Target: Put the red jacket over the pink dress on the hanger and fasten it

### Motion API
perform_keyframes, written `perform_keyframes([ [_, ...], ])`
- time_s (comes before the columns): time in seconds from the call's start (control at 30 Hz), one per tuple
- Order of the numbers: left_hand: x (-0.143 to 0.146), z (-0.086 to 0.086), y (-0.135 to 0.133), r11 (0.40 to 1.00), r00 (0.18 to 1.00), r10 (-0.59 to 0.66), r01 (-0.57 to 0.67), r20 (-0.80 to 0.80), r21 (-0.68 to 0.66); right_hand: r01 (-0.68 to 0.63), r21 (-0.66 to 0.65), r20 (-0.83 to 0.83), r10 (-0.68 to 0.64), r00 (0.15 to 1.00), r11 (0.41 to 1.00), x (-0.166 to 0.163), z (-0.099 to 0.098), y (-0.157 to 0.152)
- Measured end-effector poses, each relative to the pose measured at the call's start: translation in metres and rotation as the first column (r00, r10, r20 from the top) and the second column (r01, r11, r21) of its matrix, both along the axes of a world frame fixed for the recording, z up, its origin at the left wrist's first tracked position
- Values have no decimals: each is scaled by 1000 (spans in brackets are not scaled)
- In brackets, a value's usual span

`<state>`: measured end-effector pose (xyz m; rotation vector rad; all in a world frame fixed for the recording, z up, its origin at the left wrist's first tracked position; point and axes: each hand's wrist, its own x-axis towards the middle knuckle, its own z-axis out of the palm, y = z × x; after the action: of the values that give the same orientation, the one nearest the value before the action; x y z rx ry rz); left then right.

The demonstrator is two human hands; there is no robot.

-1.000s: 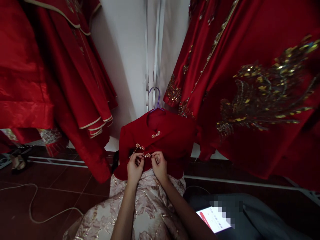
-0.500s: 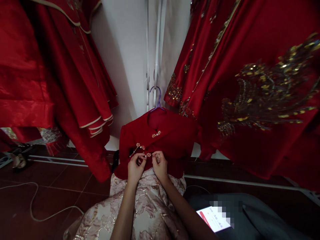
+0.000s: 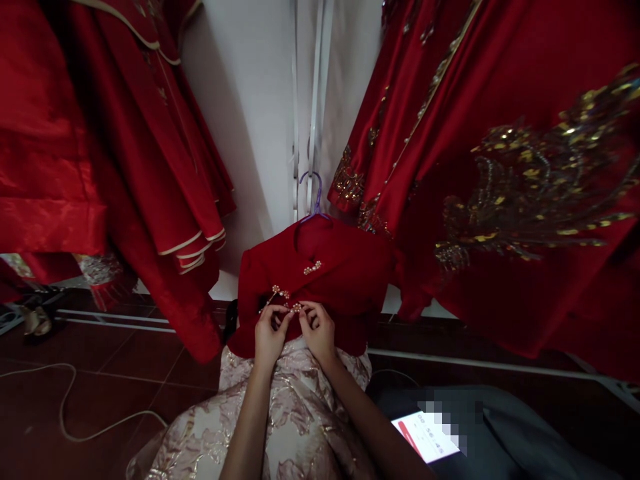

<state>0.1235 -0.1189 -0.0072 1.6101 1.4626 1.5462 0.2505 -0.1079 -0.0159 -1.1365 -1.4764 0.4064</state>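
Observation:
A red jacket hangs on a purple hanger in front of me. Beaded flower fasteners decorate its front, and another pair sits at the left edge of the opening. At the lower front, a beaded flower fastener lies between my fingertips. My left hand pinches it from the left with thumb and forefinger. My right hand pinches at its right side, fingers curled. The fingertips partly hide the fastener and the cloth edge under it.
Red garments hang at the left, and a red garment with gold sequins at the right. A patterned skirt spreads beneath my forearms. A lit phone lies on dark cloth at the lower right. A pale cable crosses the tiled floor.
My right hand's fingertips have moved slightly left, closer to my left fingertips at the beaded fastener. The jacket and hanging garments stay almost where they were.

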Motion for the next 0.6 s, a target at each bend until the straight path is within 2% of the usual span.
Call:
perform_keyframes([
  [0.23, 2, 1, -1, 999, 999, -44, 44, -13, -8, 36, 29, -20, -35, 999, 999, 0, 3, 0],
  [0.4, 1, 0, -1, 1000, 997, -3, 2, -73, -10, 9, 8, -29, -9, 1000, 1000, 0, 2, 0],
  [0.6, 2, 2, -2, 999, 1000, -6, 6, 10, -35, -34, 3, -29, 34, 999, 999, 1, 5, -2],
])
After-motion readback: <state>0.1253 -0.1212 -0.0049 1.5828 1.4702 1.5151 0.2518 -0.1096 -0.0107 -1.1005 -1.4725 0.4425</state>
